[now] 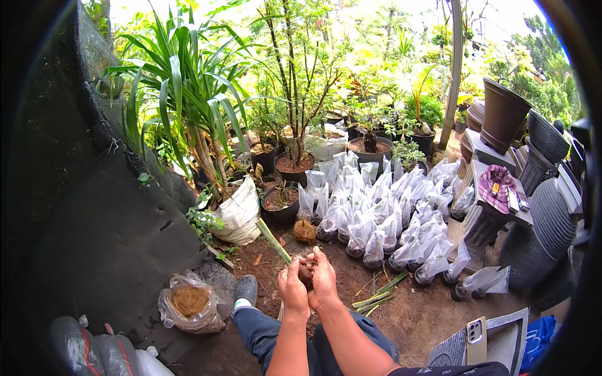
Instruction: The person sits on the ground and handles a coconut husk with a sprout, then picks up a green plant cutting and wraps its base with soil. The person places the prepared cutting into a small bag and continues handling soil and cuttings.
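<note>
My left hand (294, 290) and my right hand (324, 283) are cupped together around a dark clump of soil (306, 277), above the ground between my legs. From the left fingers a long green leaf cutting (273, 241) with pale edges slants up and to the left. Its lower end is hidden by my hand. Soil clings to the fingers of both hands. Just beyond them a ball of brown fibre (304, 231) rests on the ground. Several cut leaf pieces (375, 301) lie right of my right hand.
Many small dark pots in clear plastic bags (376, 221) fill the ground ahead right. An open bag of brown fibre (189, 301) stands left of my foot. Larger potted plants (294, 164) stand behind. At right are stacked planters (538, 239) and a phone (476, 340).
</note>
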The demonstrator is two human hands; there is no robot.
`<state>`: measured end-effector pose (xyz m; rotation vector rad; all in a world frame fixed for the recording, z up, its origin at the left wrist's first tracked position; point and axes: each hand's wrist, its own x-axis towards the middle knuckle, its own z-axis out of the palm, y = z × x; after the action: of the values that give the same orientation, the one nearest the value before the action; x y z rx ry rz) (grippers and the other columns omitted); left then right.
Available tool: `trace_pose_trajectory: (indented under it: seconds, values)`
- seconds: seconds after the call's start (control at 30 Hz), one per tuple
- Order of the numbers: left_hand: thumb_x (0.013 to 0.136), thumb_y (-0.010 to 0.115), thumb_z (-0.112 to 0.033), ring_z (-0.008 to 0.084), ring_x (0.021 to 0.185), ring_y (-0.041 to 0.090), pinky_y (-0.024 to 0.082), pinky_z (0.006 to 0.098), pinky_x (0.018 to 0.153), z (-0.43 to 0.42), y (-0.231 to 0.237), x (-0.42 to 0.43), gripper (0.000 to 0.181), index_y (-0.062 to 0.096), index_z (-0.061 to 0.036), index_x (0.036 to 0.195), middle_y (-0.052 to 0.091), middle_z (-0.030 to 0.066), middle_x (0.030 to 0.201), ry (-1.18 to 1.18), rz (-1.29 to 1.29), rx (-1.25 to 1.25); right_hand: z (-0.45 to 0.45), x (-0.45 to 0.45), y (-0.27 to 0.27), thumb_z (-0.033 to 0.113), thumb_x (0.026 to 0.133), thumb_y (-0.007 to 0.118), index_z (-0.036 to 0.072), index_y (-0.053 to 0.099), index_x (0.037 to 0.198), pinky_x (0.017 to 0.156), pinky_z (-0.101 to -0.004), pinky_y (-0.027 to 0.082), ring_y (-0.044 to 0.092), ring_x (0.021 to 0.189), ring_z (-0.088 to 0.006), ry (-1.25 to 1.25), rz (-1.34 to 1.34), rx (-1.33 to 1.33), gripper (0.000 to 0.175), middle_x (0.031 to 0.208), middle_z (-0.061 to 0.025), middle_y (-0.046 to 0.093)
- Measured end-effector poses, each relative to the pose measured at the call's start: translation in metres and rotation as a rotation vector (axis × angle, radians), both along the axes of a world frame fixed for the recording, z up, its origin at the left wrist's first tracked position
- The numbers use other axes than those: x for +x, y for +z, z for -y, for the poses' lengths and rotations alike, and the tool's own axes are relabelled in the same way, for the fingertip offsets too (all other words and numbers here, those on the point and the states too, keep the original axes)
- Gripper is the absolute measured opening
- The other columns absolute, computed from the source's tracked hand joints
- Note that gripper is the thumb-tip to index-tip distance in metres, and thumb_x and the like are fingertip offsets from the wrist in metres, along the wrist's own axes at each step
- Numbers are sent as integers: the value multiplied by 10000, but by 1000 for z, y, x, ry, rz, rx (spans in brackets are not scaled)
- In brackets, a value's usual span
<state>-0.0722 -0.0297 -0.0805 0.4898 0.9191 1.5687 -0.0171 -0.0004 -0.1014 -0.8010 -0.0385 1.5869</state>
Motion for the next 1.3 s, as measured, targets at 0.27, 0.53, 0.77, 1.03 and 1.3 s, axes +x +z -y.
trace_pose_trajectory:
  seconds: [0.27, 0.53, 0.77, 1.03, 1.3]
  values:
    - [947, 642, 3, 151, 942, 678, 529, 254, 843, 3, 4, 3, 120, 688, 71, 1035, 718, 117, 1027, 28, -244, 78, 4, 1, 9, 357, 1020, 590, 77, 566, 887, 732, -315, 509, 594, 771, -166, -8, -45, -3, 310, 839, -45, 597]
    - [956, 621, 23, 136, 958, 630, 508, 265, 870, 4, -8, 7, 77, 647, 19, 1029, 683, 76, 1053, -14, -259, 165, 1, 0, 5, 336, 1031, 583, 89, 525, 906, 703, -280, 487, 535, 724, -106, -63, 38, 127, 283, 788, -3, 535]
    - [983, 595, -4, 144, 881, 631, 523, 273, 834, 5, -9, 15, 108, 599, -5, 1091, 648, 58, 982, 33, -116, 134, -1, 10, 11, 440, 1020, 573, 96, 540, 943, 696, -282, 500, 563, 706, -135, -155, 102, 104, 354, 809, -40, 576]
    - [1035, 589, -256, 102, 622, 577, 485, 231, 530, 6, 3, -1, 226, 603, -71, 907, 577, 7, 763, 80, 137, -83, 4, 0, 7, 525, 979, 593, 117, 571, 896, 776, -316, 535, 603, 760, -182, -50, 31, 99, 417, 801, -58, 599]
    - [976, 606, -144, 194, 731, 673, 571, 319, 672, 2, 2, 3, 172, 639, 21, 944, 673, 86, 886, 95, 314, -45, 1, 7, -3, 497, 979, 605, 119, 584, 836, 780, -317, 534, 614, 770, -190, -26, 26, 111, 404, 780, -61, 620]
